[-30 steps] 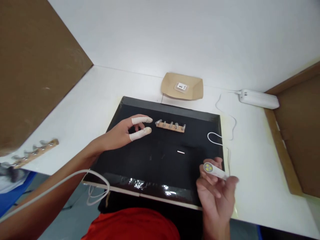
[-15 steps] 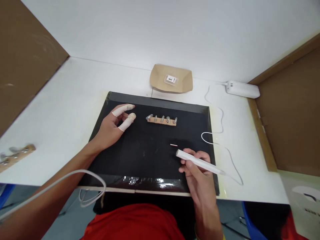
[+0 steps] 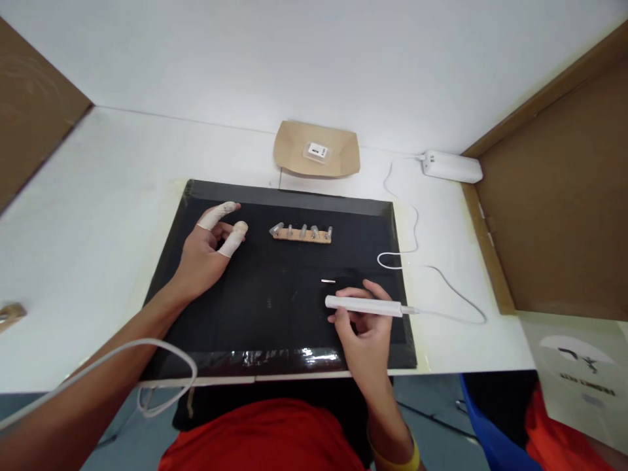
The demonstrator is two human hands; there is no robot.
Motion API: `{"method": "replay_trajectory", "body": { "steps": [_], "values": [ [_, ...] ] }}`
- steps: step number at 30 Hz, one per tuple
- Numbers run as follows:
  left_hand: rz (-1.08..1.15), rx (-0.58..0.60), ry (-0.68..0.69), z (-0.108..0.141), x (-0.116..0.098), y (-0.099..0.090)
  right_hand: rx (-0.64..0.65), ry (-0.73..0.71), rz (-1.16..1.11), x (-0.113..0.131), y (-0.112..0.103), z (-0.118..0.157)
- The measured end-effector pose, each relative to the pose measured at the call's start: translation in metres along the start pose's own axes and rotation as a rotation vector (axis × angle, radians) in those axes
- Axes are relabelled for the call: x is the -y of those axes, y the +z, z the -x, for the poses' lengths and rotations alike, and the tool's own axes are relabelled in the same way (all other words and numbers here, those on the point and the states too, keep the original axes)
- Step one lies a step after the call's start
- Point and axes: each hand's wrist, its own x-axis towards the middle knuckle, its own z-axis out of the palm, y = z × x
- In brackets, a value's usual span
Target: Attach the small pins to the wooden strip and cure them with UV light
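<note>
One white tube (image 3: 363,306): the right hand (image 3: 366,333) is clamping it between thumb and fingers; its long axis is running left to right, the cable end pointing right.
Metal pin (image 3: 328,281): it is lying on the black mat (image 3: 275,314), just past the tube's left tip on the far side; its long axis is running nearly parallel to the tube.
Nearer hand: the right is sitting closest to the pin; the left is staying well apart from it.
Tube's height: I cannot tell whether the tube is touching the mat or hovering.
Wooden strip (image 3: 303,237): it is lying farther out, ahead and a little left of the pin, its length also running crosswise, with clear sleeves standing along it.
Left hand (image 3: 203,255): it is holding nothing, thumb and forefinger in white covers (image 3: 232,242) spreading apart, pointing toward the strip's left end.
Paper tray (image 3: 343,156): it is resting beyond the mat.
</note>
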Motion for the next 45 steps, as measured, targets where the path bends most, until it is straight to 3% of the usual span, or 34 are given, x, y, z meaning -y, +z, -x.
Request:
{"method": "replay_trajectory", "body": {
  "steps": [10, 17, 22, 28, 31, 35, 39, 45],
  "values": [
    [-0.017, 0.001, -0.003, 0.002, -0.008, 0.002, 0.061, -0.221, 0.248, -0.014, -0.001, 0.000],
    [-0.073, 0.015, -0.018, 0.002, -0.012, 0.001, 0.101, -0.404, 0.344, -0.012, -0.002, -0.008],
    [-0.022, -0.004, 0.082, 0.003, -0.009, 0.002, 0.079, -0.282, 0.214, -0.006, 0.000, -0.003],
    [-0.117, -0.154, 0.214, 0.007, -0.005, 0.002, 0.041, -0.029, -0.035, 0.008, 0.001, -0.001],
    [-0.160, -0.165, 0.282, 0.011, -0.011, 0.001, 0.004, 0.080, -0.124, 0.013, -0.002, -0.002],
    [-0.176, -0.071, 0.380, 0.013, -0.033, 0.000, -0.018, 0.162, -0.212, 0.018, -0.009, -0.001],
    [-0.177, 0.118, 0.511, 0.009, -0.062, -0.007, 0.000, 0.203, -0.254, 0.020, -0.013, 0.000],
    [-0.020, 0.546, 0.345, 0.014, -0.089, -0.012, -0.030, 0.183, -0.269, 0.023, -0.016, -0.002]
  ]
}}
